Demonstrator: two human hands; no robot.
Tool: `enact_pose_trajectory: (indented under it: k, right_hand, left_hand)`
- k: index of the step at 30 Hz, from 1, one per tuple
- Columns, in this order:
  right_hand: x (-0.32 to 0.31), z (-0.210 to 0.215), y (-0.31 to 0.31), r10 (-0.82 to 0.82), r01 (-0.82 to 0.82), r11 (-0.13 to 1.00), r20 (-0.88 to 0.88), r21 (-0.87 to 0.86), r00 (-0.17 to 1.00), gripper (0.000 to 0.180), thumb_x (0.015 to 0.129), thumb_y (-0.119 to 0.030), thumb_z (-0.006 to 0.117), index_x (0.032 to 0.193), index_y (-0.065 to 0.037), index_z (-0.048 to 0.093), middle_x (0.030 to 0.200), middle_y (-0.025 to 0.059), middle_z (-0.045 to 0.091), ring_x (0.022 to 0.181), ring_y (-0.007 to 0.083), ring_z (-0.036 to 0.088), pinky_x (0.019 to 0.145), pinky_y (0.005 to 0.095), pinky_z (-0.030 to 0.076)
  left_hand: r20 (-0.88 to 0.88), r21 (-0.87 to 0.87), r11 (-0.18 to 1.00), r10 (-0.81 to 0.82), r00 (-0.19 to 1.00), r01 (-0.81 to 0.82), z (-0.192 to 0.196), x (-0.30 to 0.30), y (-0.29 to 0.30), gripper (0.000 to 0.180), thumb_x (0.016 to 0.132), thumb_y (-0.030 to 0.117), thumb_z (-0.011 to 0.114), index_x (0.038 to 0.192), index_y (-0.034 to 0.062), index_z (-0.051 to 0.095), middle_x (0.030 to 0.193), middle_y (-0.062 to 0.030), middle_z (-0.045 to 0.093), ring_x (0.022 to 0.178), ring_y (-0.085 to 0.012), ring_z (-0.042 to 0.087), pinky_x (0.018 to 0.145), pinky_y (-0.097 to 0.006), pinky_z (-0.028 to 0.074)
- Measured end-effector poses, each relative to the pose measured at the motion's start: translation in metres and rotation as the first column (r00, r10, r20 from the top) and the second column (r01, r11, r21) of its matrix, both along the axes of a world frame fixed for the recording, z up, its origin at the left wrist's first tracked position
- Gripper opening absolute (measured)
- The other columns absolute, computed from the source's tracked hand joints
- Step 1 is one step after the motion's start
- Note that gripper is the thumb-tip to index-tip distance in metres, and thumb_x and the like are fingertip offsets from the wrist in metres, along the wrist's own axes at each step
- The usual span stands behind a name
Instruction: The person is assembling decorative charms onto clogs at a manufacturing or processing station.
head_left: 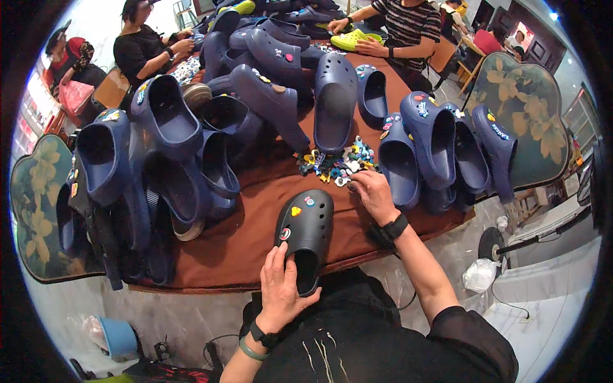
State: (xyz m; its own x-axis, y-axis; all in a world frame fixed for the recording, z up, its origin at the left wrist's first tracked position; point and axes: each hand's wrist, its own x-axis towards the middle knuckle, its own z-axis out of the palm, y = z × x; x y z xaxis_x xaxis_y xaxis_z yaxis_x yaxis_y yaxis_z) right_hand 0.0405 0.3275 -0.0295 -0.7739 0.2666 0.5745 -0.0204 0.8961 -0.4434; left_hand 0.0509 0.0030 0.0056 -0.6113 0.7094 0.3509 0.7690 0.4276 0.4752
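A black clog (313,220) lies at the near edge of the table with its toe pointing away from me. Several small charms sit in the holes on its left side, among them a yellow one and a round red-and-white one. My left hand (281,284) is closed on the clog's heel end, thumb by the opening and fingers along the left side. Beside a heap of colourful shoe charms (327,171), my right hand (375,196) has its thumb and forefinger pinched together. Something small and dark shows at those fingertips, too small to make out.
Navy clogs (169,115) are piled on the left, with more navy clogs (434,137) on the right and at the back. A navy clog (335,96) stands just behind the charms. Across the brown-covered table (255,242), a person (408,32) handles a lime-green clog (354,39).
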Motion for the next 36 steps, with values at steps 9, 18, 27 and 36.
enact_pose_trajectory:
  k: [9, 18, 27, 36]
  right_hand:
    - [0.006, 0.005, -0.074, 0.11, -0.141, 0.956, -0.134, -0.256, 0.985, 0.017, 0.075, -0.01, 0.077, 0.09, -0.007, 0.069, 0.09, 0.009, 0.068, 0.088, 0.0269, 0.063, 0.078, 0.0364, 0.05]
    - [0.008, 0.017, -0.074, 0.207, -0.213, 0.975, -0.091, -0.067, 0.974, 0.02, 0.077, -0.004, 0.072, 0.096, -0.006, 0.068, 0.094, 0.0087, 0.064, 0.085, 0.0283, 0.062, 0.075, 0.0375, 0.05]
    - [0.006, 0.025, -0.079, 0.146, -0.145, 0.989, -0.04, 0.011, 0.989, 0.024, 0.075, -0.002, 0.072, 0.099, -0.007, 0.069, 0.091, 0.0069, 0.063, 0.09, 0.0271, 0.06, 0.079, 0.0377, 0.047]
    - [0.019, 0.047, -0.089, 0.121, -0.18, 0.935, 0.201, 0.305, 0.972, 0.03, 0.077, -0.01, 0.067, 0.106, -0.005, 0.065, 0.103, 0.0053, 0.058, 0.116, 0.0267, 0.05, 0.104, 0.0546, 0.027]
  left_hand:
    - [0.002, -0.004, 1.0, -0.019, 1.0, 0.019, -0.002, -0.001, -0.001, 0.095, 0.058, 0.03, 0.087, 0.131, -0.0022, 0.037, 0.145, -0.0261, 0.03, 0.13, -0.0466, 0.034, 0.106, -0.054, 0.032]
    - [0.03, 0.014, 1.0, -0.001, 1.0, 0.0, -0.002, -0.001, -0.002, 0.082, 0.06, 0.033, 0.086, 0.123, -0.0052, 0.049, 0.145, -0.0217, 0.033, 0.132, -0.041, 0.034, 0.104, -0.05, 0.033]
    - [0.038, 0.007, 1.0, -0.031, 0.999, 0.03, -0.002, -0.003, -0.002, 0.099, 0.058, 0.03, 0.088, 0.136, -0.0001, 0.034, 0.145, -0.0267, 0.03, 0.13, -0.0475, 0.035, 0.105, -0.055, 0.033]
    - [0.052, -0.035, 0.999, -0.007, 0.999, 0.009, 0.002, -0.004, 0.0, 0.083, 0.061, 0.034, 0.085, 0.125, -0.006, 0.048, 0.144, -0.0227, 0.033, 0.132, -0.0413, 0.034, 0.102, -0.051, 0.034]
